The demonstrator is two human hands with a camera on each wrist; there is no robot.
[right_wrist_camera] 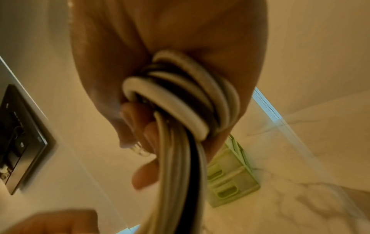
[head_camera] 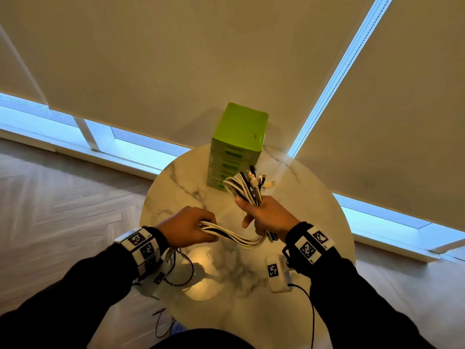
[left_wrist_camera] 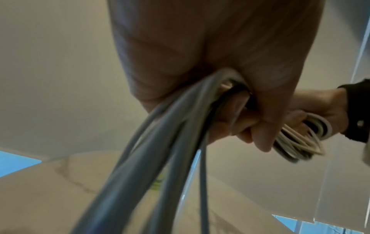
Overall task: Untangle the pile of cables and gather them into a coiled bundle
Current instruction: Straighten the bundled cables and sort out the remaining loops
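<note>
Above a round marble table, the right hand grips folded white and black cables upright while the left hand, fingers curled, holds their sagging strands just beside, near a green drawer unit.

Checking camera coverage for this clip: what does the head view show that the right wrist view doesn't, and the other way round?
Only the head view shows the whole layout: the left hand gripping the cable bundle that sags across to the right hand, connector ends fanned above it, and the round marble table. Only the right wrist view shows loops wound around the bundle at the palm, plus a dark wall panel. Both show the right hand gripping white and black cables, and the green drawer unit.
</note>
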